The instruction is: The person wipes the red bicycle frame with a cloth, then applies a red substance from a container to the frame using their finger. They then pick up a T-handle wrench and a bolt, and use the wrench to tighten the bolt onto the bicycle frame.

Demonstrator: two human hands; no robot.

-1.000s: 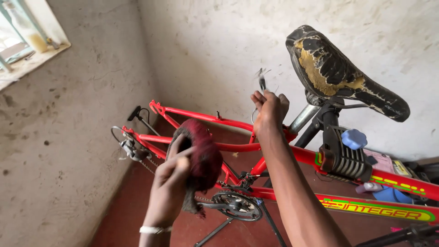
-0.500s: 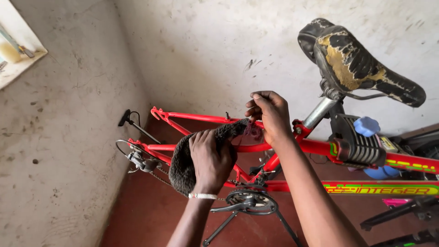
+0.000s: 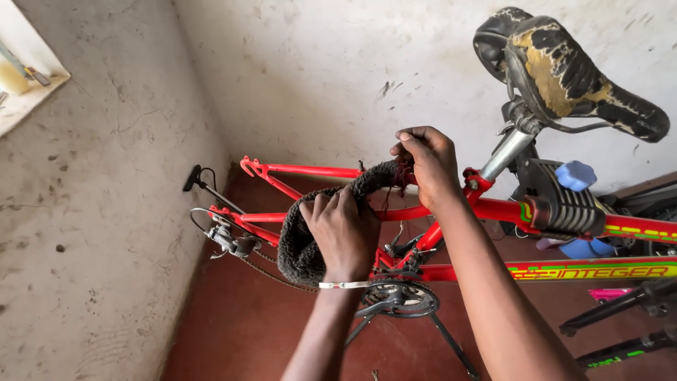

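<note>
Nearest the camera, two forearms rise into view. The left hand (image 3: 342,229), with a thin white band at the wrist, is closed over the lower part of a dark, fuzzy cloth (image 3: 300,247). The right hand (image 3: 427,166) pinches the cloth's upper end tight, just above the top tube of the red bicycle frame (image 3: 493,209). The single cloth is stretched in an arc between the two hands, over the rear part of the frame. No wiping has visibly begun, and whether any tube has already been cleaned cannot be told.

Below the hands sit one chainring (image 3: 398,300) and a slack chain (image 3: 271,274). The rear wheel is off, so the dropouts stand bare. To the right rises one worn, cracked saddle (image 3: 564,70). Behind is a plaster wall (image 3: 317,77), with a red floor (image 3: 240,324) below.
</note>
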